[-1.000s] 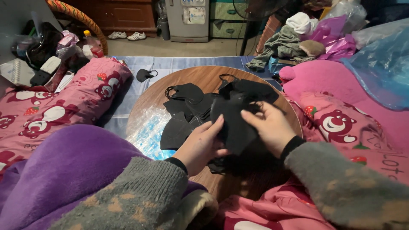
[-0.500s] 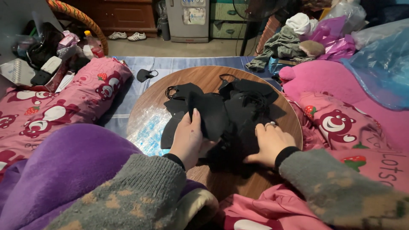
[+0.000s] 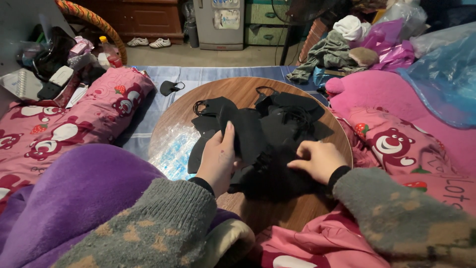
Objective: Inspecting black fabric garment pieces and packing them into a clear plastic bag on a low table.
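Black face masks (image 3: 277, 124) lie in a loose heap on the round wooden worktop (image 3: 238, 89), spread from its middle toward the far right rim, ear loops sticking out at the top and left of the pile. They are soft, matte and dark, so the single pieces are hard to tell apart where they overlap.

At the far left, a cluttered corner holds a dark bag (image 3: 52, 52), a white notebook-like thing (image 3: 20, 84) and a bottle with a yellow cap (image 3: 110, 52); what is inside the bag I cannot tell. A pink bedcover with bear and strawberry prints (image 3: 74, 124) runs beside it, and a purple blanket (image 3: 84, 193) covers the near left. One lone black mask (image 3: 169, 87) lies apart on the blue mat (image 3: 208, 74), just off the worktop's left edge. A clear plastic sheet (image 3: 173, 146) lies on the left part of the worktop, touching the pile.

The left hand (image 3: 218, 159) is closed on one mask (image 3: 245, 136), thumb up along its face, holding it tilted over the heap. The right hand (image 3: 320, 159) rests on the near side of the pile, fingers curled and pressing on the dark cloth; whether it pinches a piece I cannot tell.

To the right lie more pink bedding (image 3: 396, 144) and a blue plastic bag (image 3: 446, 74); behind, heaped clothes (image 3: 327, 54) and a pair of white shoes (image 3: 148, 42) on the floor.
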